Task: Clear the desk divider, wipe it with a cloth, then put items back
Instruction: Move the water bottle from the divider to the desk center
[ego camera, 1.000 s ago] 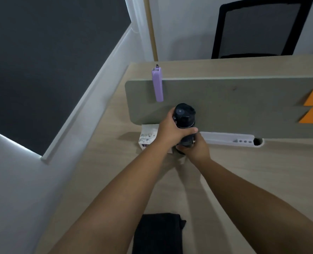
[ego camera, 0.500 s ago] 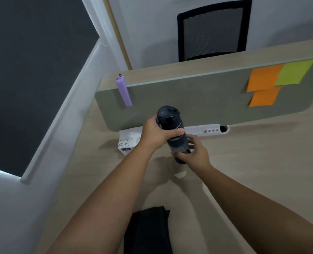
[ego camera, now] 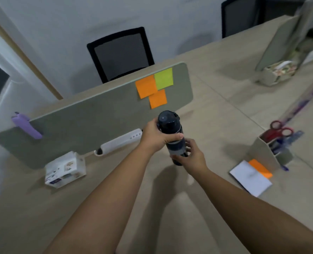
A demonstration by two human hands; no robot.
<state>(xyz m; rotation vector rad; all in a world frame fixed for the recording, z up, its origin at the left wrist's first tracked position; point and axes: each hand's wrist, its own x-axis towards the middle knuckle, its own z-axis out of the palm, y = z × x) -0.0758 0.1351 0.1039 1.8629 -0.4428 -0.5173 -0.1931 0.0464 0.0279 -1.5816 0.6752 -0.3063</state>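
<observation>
A dark water bottle (ego camera: 171,127) is held upright above the desk, in front of the grey desk divider (ego camera: 89,125). My left hand (ego camera: 156,137) grips its upper body just under the lid. My right hand (ego camera: 191,157) wraps around its lower end. Two orange sticky notes (ego camera: 146,86) and a green sticky note (ego camera: 164,78) are stuck on the divider's right part. A purple marker (ego camera: 26,127) is clipped on the divider's left top edge. A white tray (ego camera: 121,142) hangs along the divider's bottom.
A white tissue box (ego camera: 65,170) stands at the divider's left foot. A pen holder (ego camera: 270,153) with red scissors (ego camera: 278,130) stands at right, with a white pad (ego camera: 251,178) beside it. A black chair (ego camera: 121,54) stands behind the desk.
The bottle has moved right along the divider, held by both hands, away from the tissue box. My view has swung right, so the pen holder and pad now show and the dark cloth has left view.
</observation>
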